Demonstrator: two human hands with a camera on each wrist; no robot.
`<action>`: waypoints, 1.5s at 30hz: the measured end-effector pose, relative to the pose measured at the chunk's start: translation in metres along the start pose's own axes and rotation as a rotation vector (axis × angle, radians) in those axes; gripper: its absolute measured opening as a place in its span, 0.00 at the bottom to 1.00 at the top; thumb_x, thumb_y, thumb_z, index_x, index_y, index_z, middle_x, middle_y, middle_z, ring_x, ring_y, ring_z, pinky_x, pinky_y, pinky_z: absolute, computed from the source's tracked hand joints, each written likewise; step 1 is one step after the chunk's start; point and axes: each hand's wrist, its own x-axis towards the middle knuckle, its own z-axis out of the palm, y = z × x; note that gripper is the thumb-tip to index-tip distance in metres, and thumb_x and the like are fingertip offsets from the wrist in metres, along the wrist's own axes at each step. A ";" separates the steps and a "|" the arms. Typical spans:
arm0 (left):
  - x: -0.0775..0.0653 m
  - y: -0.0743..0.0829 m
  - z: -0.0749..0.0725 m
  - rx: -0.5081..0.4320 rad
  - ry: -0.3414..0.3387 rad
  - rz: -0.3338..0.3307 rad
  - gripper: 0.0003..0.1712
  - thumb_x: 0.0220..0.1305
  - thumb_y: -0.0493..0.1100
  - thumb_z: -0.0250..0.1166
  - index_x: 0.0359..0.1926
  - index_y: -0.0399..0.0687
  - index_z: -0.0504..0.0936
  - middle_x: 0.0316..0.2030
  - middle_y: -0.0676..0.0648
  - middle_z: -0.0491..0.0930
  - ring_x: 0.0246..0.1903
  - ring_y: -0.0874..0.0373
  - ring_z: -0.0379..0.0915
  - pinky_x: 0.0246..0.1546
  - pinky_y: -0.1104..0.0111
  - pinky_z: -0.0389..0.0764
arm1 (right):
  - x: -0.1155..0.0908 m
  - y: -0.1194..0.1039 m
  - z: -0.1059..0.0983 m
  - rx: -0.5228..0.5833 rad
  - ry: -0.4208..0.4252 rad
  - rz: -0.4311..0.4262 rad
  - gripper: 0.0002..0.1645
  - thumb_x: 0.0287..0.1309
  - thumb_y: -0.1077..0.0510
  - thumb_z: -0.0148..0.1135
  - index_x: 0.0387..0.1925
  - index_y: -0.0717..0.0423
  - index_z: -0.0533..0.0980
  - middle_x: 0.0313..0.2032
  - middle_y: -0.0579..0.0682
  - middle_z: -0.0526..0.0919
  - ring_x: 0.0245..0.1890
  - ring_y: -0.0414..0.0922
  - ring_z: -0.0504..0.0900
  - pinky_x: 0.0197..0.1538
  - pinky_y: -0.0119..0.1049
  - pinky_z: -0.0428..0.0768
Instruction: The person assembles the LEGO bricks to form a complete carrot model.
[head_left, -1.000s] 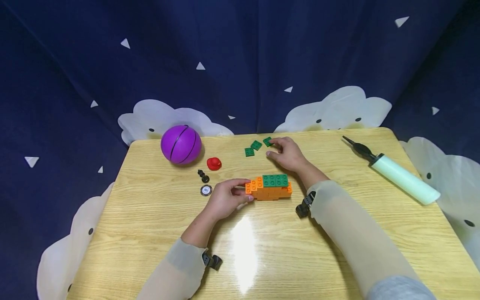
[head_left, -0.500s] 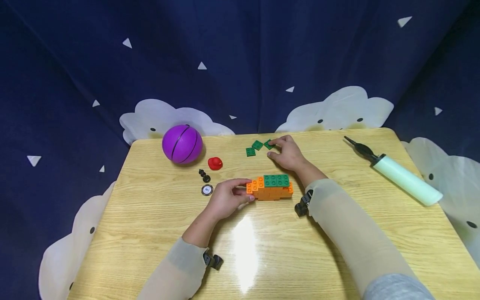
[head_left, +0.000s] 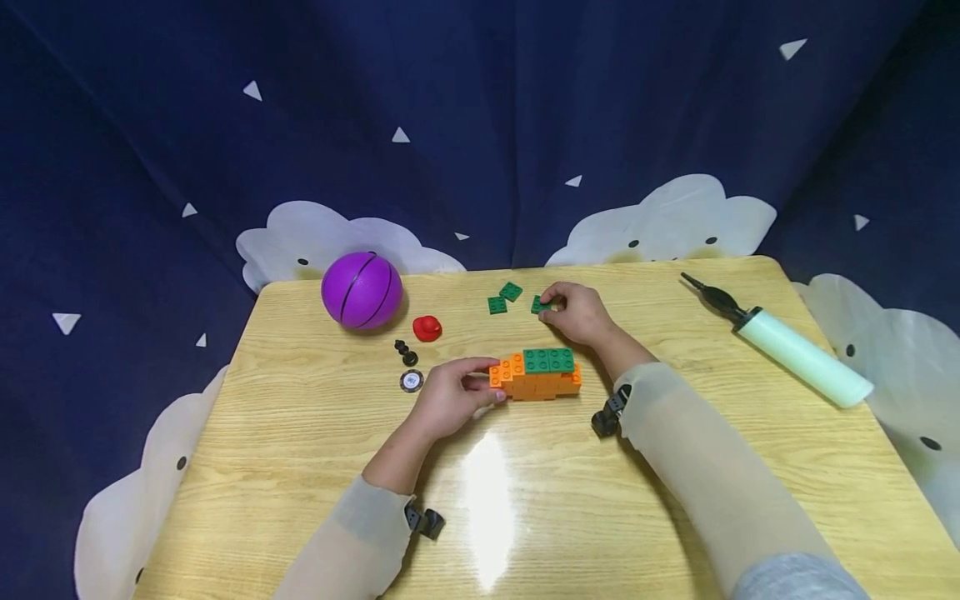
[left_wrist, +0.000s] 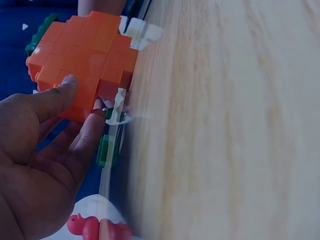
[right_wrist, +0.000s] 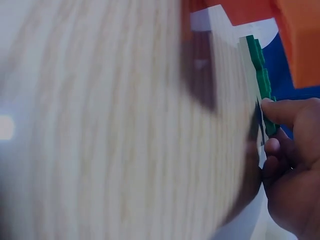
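Observation:
At mid-table stands an orange toy-brick build topped with green bricks. My left hand holds its left end, thumb on the near side and fingers behind; the left wrist view shows the thumb pressed on the stepped orange wall. Beyond the build, my right hand pinches a flat green brick between thumb and fingers, low over the wood. To its left, two more flat green bricks lie on the table. The right wrist view shows the thumb against the green brick's edge.
A purple ball sits at the back left. Near it are a red rubber duck, a black chess piece and a poker chip. At the right lies a hand pump with a pale green barrel. A dark curtain hangs behind.
My right hand has drawn the flat green brick nearer, away from the other two loose ones. My left hand and the orange build stay in place.

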 end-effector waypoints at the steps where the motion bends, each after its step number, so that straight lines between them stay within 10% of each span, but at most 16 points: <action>1: 0.000 0.000 0.000 -0.003 0.000 0.001 0.28 0.59 0.41 0.79 0.61 0.54 0.85 0.53 0.48 0.86 0.41 0.60 0.87 0.41 0.67 0.86 | -0.001 0.000 -0.001 0.007 0.000 0.005 0.12 0.65 0.56 0.70 0.48 0.53 0.81 0.36 0.52 0.78 0.36 0.50 0.74 0.42 0.44 0.73; 45: -0.002 0.003 0.003 -0.027 0.004 -0.037 0.28 0.59 0.41 0.79 0.61 0.54 0.85 0.54 0.47 0.85 0.41 0.58 0.87 0.42 0.65 0.87 | -0.078 -0.080 -0.053 0.062 -0.077 -0.270 0.20 0.66 0.53 0.71 0.58 0.50 0.83 0.46 0.45 0.84 0.38 0.46 0.76 0.39 0.42 0.76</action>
